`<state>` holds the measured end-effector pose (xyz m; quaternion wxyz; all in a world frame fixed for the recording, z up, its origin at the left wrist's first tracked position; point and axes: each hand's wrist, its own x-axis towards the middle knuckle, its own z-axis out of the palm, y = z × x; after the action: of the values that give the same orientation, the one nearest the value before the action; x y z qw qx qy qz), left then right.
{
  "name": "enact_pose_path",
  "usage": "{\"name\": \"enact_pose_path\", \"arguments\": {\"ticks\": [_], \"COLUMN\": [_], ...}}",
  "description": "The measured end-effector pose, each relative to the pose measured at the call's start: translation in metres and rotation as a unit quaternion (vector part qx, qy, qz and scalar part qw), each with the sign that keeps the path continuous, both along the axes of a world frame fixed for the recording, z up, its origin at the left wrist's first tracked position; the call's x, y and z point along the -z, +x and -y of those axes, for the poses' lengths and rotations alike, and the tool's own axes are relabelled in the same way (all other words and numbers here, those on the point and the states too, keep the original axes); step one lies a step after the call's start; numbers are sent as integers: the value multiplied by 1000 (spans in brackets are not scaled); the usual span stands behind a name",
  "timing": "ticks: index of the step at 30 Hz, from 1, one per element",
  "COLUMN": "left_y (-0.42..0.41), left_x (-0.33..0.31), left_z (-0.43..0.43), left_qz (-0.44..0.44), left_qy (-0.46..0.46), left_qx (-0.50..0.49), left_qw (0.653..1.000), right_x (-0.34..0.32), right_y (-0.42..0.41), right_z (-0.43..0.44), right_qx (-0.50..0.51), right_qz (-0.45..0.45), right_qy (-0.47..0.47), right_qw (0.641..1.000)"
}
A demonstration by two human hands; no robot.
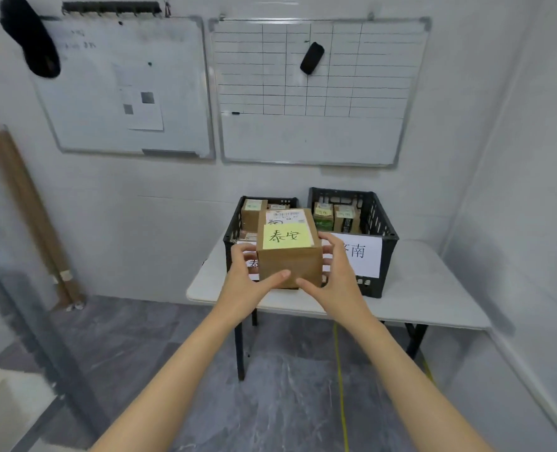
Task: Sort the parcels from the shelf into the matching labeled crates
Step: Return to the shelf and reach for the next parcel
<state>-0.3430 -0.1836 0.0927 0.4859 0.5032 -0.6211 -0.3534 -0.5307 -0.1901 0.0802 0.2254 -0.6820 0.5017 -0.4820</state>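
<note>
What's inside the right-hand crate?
The right crate holds at least two upright parcels: a green box and a brown box beside it, each with a pale note on top. The crate's front wall and white label hide anything lower.

Brown cardboard parcel, upright, yellow handwritten note + barcode label on top, held up in front of L black crate. R black crate just beside, white label on front. Small boxes inside both; crates on worktop.
</note>
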Motion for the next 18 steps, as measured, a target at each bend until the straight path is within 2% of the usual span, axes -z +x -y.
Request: {"name": "enact_pose_path", "arguments": {"ticks": [7,14,18], "left_y": [-31,-63,-86], "left_x": [9,27,34], "left_z": [91,170,216], "left_qz": [47,107,89], "left_qy": [-16,-44,-44], "left_qx": [36,30,19], "left_qw": [998,993,995], "right_x": [8,20,27], "right_y": [-26,-58,-77], "right_z": [79,154,205], "right_qx": [41,46,19], "right_qz": [-14,-54,-68], "right_qy": [-10,-17,7], "right_qw": [999,997,997]}}
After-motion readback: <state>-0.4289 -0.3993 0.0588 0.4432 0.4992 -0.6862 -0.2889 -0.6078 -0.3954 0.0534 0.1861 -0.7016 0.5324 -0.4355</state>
